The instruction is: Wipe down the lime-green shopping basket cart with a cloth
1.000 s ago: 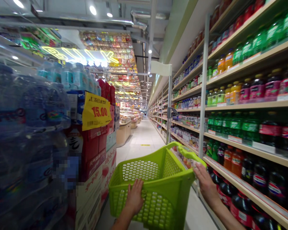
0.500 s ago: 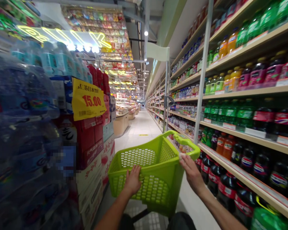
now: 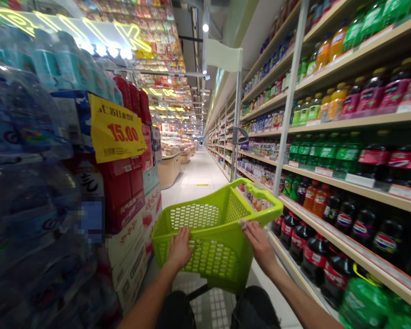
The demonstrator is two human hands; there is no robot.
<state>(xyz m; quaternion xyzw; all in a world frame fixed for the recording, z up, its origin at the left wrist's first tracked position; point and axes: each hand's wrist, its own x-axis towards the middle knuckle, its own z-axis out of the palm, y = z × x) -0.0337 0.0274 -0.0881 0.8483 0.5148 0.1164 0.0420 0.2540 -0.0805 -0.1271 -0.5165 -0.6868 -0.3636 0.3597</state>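
A green plastic shopping cart [image 3: 222, 244] stands crosswise in front of my knees, its handle [image 3: 265, 196] toward the shelves on the right. My left hand [image 3: 181, 249] lies over the near rim, fingers hooked inside the basket. My right hand [image 3: 258, 242] holds the same rim close to the handle end; its thumb is hidden. Something small and whitish shows at the right fingertips, too blurred to name. The cart's side walls are perforated, and the visible part of its inside shows no goods.
Shelves of soda bottles [image 3: 342, 219] line the right side. Stacked bottle packs [image 3: 27, 183] and drink cartons [image 3: 123, 196] stand close on the left, with a yellow price sign [image 3: 118, 130]. A tiled aisle [image 3: 198, 169] runs ahead past wooden display bins [image 3: 169, 169].
My right hand has shifted left along the rim, away from the handle corner. The left hand stays on the rim. The cart sits slightly farther left and higher in view.
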